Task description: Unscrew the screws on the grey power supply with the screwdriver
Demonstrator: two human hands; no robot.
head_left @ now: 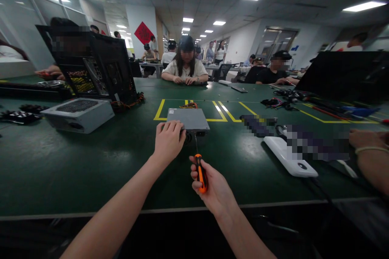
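Note:
A grey computer power supply point(190, 119) lies on the green table, its bundled cables point(189, 105) showing behind it. My left hand point(170, 139) is laid over its front left corner, fingers on the top and thumb at the near side. In my right hand point(209, 182) is a screwdriver point(201, 173) with an orange and black handle, the fingers wrapped round it. Its thin shaft points away from me, and the tip reaches the near face of the power supply; the exact contact spot is too small to make out.
A second power supply point(79, 114) and an open black computer case point(103, 64) stand at the left. To the right lie a white power bank point(290, 157), loose cables point(287, 96) and a co-worker's hand point(369, 141). Yellow tape point(160, 109) marks the table. Another person sits opposite.

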